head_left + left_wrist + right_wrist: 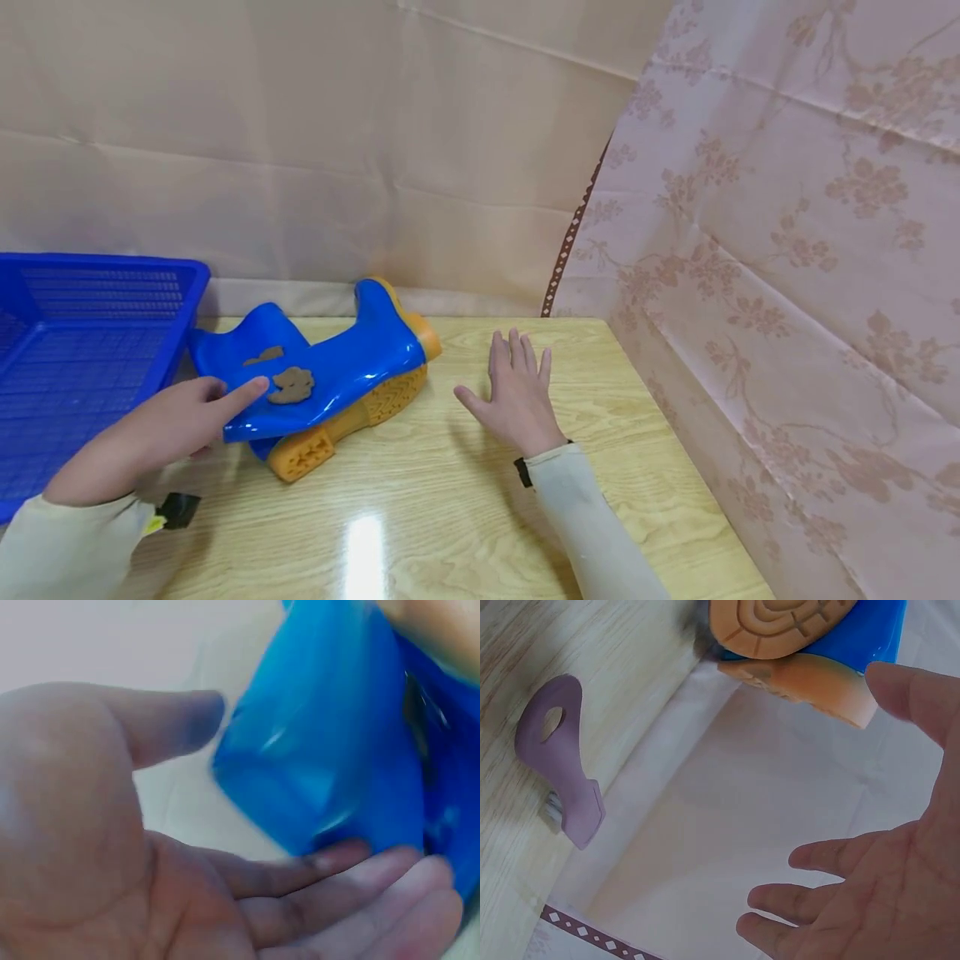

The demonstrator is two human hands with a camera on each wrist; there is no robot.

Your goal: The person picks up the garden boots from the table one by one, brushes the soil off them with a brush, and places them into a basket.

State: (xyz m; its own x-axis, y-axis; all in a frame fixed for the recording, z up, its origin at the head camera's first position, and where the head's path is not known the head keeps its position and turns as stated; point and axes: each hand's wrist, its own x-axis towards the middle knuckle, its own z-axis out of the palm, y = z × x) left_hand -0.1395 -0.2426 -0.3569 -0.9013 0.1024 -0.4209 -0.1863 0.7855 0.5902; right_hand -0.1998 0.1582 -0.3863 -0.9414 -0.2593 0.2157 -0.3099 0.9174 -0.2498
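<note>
Two glossy blue rain boots with orange soles lie on the table; the front boot (352,367) overlaps the rear boot (258,323). A brown mud-like patch (292,386) marks the front boot's shaft, and another brown patch (264,356) shows behind it. At the shaft's open end is my left hand (176,421), fingers extended; the left wrist view shows its fingertips at the boot's rim (292,787) and its thumb beside it. Over the table to the right, my right hand (517,400) spreads its fingers and holds nothing. A mauve-handled brush (562,750) appears in the right wrist view.
A blue plastic basket (161,358) stands at the left, close to the boots. Behind the wooden table (420,517) hangs a beige cloth (300,167). A pink flowered cloth (787,250) borders the right side.
</note>
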